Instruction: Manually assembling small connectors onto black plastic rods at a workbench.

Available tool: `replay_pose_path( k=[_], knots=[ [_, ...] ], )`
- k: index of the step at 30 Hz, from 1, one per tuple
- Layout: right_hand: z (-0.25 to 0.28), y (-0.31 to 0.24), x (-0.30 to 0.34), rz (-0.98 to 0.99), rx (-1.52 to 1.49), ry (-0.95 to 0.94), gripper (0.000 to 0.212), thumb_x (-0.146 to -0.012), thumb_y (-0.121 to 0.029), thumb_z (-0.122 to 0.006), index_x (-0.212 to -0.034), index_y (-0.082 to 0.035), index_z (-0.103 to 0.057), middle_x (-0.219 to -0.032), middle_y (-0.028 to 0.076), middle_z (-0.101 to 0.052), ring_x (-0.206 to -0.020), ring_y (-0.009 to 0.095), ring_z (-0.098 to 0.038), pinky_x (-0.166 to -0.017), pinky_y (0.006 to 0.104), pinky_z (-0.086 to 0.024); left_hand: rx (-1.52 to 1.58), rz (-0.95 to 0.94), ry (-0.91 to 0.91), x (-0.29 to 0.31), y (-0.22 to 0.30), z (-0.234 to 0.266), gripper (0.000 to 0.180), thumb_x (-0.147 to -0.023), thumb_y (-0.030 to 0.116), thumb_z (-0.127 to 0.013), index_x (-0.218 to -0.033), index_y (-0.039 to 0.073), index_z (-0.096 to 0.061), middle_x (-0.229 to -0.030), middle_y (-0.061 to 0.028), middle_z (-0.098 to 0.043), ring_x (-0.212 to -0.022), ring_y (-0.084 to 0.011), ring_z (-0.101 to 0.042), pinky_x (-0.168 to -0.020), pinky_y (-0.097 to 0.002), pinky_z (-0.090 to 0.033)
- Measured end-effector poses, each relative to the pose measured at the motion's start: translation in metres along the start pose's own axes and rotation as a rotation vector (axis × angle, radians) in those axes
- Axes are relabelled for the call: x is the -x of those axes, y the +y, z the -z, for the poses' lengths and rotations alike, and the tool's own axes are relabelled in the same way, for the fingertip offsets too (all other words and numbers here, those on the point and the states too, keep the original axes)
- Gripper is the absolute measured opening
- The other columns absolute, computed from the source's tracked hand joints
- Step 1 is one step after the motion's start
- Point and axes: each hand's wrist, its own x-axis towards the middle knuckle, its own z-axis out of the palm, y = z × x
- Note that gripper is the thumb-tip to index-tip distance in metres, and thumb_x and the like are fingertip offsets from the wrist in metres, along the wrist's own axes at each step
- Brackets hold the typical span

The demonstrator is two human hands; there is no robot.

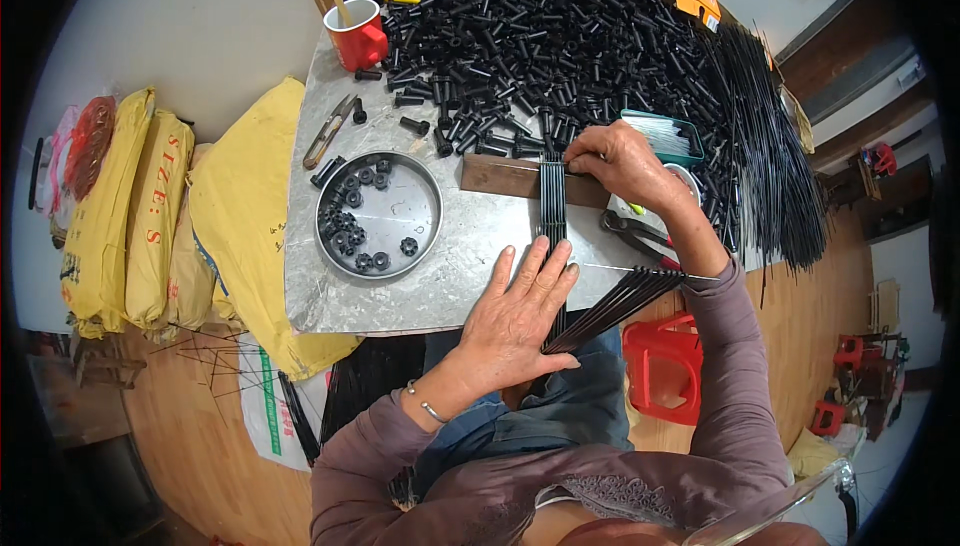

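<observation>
Thin black metal rods [553, 196], like umbrella ribs, lie side by side on the table, their far ends on a dark wooden bar [498, 174]. My left hand [513, 323] is laid flat over them with its fingers stretched out. At the far ends, my right hand [622, 164] is closed in a pinch beside the outermost rod; what sits between its fingertips is too small to make out. More black rods [615, 303] fan out from below my left hand toward my right forearm. A thin wire crosses near their ends. Pliers [640, 233] with dark handles lie under my right wrist.
A round metal tin [378, 216] holds black notched rings. Behind it stand a red mug [358, 36] and a big heap of black plastic tubes [540, 36]. A teal tray [664, 136] holds thin white strips. Long black rods [765, 146] hang off the right side, near a red stool [665, 371].
</observation>
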Motion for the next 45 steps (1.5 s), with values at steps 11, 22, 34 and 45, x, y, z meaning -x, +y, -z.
replay_pose_path(
  k=[11,22,34,45],
  knots=[
    [0.004,0.007,0.023,0.025,0.287,0.101,0.010,-0.078,-0.010,-0.064,-0.083,-0.001,-0.067,-0.076,0.011,-0.064,-0.072,0.029,-0.061,-0.066,0.0384,-0.048,-0.004,-0.022,0.010,-0.001,0.001,0.000,0.098,-0.065,0.060,-0.071,-0.138,0.001,-0.039,-0.150,-0.0187,-0.024,-0.141,-0.0355,-0.018,-0.112,-0.0529,-0.015],
    [0.042,0.048,0.030,-0.303,0.267,0.462,0.012,-0.080,-0.011,-0.066,-0.090,-0.005,-0.070,-0.087,0.010,-0.067,-0.078,0.024,-0.064,-0.070,0.0324,-0.049,-0.014,-0.032,0.004,0.002,0.006,0.003,0.097,-0.065,0.059,-0.071,-0.136,0.000,-0.041,-0.150,-0.0189,-0.025,-0.140,-0.0359,-0.020,-0.111,-0.0532,-0.016],
    [0.061,0.076,0.050,-0.345,0.350,0.317,0.010,-0.071,-0.015,-0.069,-0.076,-0.007,-0.070,-0.083,0.008,-0.065,-0.080,0.027,-0.063,-0.070,0.0379,-0.049,-0.021,-0.017,-0.047,0.003,0.013,0.004,0.098,-0.065,0.060,-0.072,-0.136,0.000,-0.041,-0.150,-0.0178,-0.026,-0.140,-0.0358,-0.020,-0.111,-0.0549,-0.016],
    [0.017,0.008,0.031,0.019,0.038,0.341,0.008,-0.080,-0.007,-0.064,-0.087,-0.004,-0.065,-0.080,0.010,-0.063,-0.078,0.027,-0.061,-0.071,0.0356,-0.048,-0.037,-0.015,-0.046,0.006,0.012,0.003,0.099,-0.064,0.059,-0.072,-0.136,0.000,-0.041,-0.150,-0.0190,-0.026,-0.139,-0.0372,-0.021,-0.111,-0.0546,-0.016]
  ],
)
